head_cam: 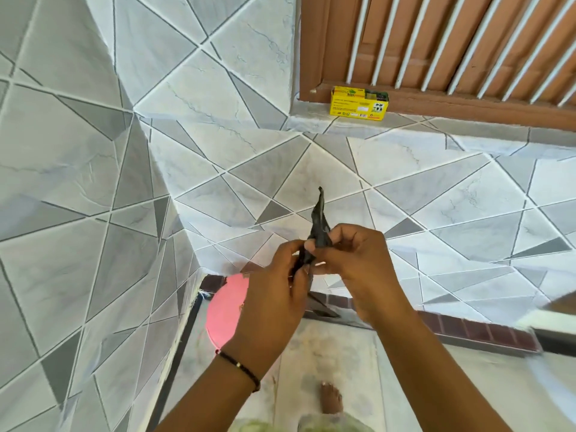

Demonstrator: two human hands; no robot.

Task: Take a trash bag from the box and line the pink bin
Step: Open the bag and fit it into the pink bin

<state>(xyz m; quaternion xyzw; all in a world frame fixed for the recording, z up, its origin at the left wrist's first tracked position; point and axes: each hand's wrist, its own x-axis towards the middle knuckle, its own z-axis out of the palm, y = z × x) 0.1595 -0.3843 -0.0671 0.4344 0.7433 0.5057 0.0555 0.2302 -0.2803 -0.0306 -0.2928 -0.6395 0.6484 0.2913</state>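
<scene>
A folded black trash bag [318,222] is pinched between both hands in front of the tiled wall, one narrow end sticking up. My left hand [274,294] grips its lower part and my right hand [358,263] holds it just above. The yellow trash bag box [358,104] stands on the window ledge above and to the right, apart from both hands. The pink bin [226,310] sits on the floor in the corner, below my left hand and partly hidden by it.
Grey and white tiled walls meet in a corner at left. A brown window frame with white bars [452,42] is at the top right. A dark brick skirting [467,332] runs along the floor. My bare foot [332,397] stands on the pale floor.
</scene>
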